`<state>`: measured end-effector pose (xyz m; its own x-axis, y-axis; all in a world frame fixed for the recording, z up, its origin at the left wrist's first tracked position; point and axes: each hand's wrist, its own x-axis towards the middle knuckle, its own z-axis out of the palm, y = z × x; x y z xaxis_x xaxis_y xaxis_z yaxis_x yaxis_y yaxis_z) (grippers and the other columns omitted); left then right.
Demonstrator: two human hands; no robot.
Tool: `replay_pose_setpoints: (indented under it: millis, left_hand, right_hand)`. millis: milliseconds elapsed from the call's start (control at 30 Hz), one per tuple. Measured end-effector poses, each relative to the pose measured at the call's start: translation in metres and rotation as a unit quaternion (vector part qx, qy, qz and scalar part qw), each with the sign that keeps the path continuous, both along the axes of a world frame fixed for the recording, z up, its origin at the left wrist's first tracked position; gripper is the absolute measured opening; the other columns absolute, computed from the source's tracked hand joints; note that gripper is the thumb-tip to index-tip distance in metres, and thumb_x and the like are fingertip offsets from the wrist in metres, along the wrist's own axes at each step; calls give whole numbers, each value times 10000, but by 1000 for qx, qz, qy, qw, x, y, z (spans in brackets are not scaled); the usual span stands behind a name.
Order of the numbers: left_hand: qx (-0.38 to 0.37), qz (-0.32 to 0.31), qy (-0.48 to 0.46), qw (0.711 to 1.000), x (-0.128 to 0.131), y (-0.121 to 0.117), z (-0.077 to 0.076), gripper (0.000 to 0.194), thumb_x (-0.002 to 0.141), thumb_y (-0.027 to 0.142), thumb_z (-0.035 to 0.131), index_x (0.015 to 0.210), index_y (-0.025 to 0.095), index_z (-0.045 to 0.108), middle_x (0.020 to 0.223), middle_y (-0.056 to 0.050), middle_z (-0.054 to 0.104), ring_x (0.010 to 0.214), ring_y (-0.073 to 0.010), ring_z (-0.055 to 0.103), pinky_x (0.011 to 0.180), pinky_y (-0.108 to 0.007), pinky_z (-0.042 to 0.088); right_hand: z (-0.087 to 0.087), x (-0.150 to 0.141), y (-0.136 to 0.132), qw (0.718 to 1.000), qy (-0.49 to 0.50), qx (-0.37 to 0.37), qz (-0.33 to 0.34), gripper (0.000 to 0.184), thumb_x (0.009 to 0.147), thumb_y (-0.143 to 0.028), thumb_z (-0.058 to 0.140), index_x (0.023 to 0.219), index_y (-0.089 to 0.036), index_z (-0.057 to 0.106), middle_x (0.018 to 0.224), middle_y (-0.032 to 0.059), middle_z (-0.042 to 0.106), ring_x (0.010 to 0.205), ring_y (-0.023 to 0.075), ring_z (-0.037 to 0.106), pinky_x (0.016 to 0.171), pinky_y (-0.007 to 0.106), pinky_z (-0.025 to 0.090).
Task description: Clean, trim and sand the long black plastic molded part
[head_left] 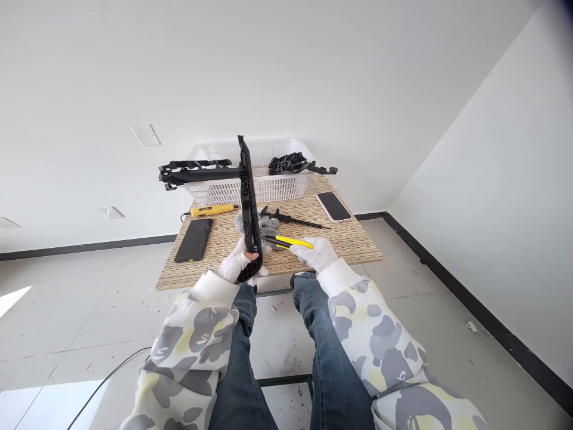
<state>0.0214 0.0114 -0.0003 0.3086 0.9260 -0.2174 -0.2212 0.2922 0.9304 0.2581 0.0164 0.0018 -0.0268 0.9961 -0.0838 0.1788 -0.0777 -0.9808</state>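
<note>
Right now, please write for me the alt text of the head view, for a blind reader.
The gloved left hand holds a long black part; the gloved right hand holds a yellow-black tool beside it. Beyond, a table bears a white basket with black parts, two phones and a caliper.

Black phone (pixel 194 240) at the table's (pixel 358 243) left, pale-rimmed phone (pixel 333 206) at its right, yellow corded tool (pixel 212 210), gray glove (pixel 268 224), black caliper (pixel 298 220), 3 wall plates (pixel 145 135), dark baseboard (pixel 465 303), thin cable (pixel 107 377) and white scrap (pixel 471 326) on the floor (pixel 403 346).
</note>
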Motion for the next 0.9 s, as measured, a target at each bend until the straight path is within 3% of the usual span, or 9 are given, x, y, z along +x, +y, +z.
replay_pose_setpoints:
  millis: [100,333,500,700,800,900]
  left_hand:
    - [-12,10,-2,1000,0,-3,2,1014,758,340,795,1602,366,234,1377,-171,661,642,-239,768,345,-209,481]
    - [-7,7,-20,1000,-5,-2,-4,986,820,347,780,1619,353,201,1437,-193,611,744,-253,786,393,-222,531]
    - [-7,3,-25,1000,-6,-5,-4,906,805,411,789,1567,273,319,1350,-183,662,652,-200,762,324,-186,451]
    - [-15,44,-2,999,-4,-7,-1,648,831,613,710,1320,210,571,1138,-130,745,531,-156,712,303,-183,396]
    - [-29,68,19,997,-1,-1,0,556,812,615,728,1151,188,617,1124,-125,742,585,-168,730,326,-189,417]
    - [-54,75,26,995,0,9,-1,575,770,557,794,1176,204,592,1159,-136,726,707,-211,766,339,-183,418]
  right_hand:
    - [1,0,1,999,18,-13,-31,421,671,-501,756,906,-152,756,505,-41,551,431,84,393,402,222,296]
    - [3,-3,-2,997,9,-53,-57,381,670,-460,784,890,-152,738,485,-38,552,409,72,382,384,197,278]
    - [0,-6,-4,997,12,-44,-68,342,673,-457,769,825,-154,721,484,-38,541,393,67,361,380,209,290]
    - [-8,-1,2,995,40,-73,-62,404,656,-467,780,904,-151,742,469,-32,551,357,73,370,364,221,241]
    - [-10,1,7,993,76,-85,-43,390,625,-489,787,813,-157,708,446,-32,539,342,67,353,357,219,214]
    - [-9,2,10,990,103,-91,-29,389,621,-507,786,766,-161,685,435,-30,528,342,68,367,354,212,211]
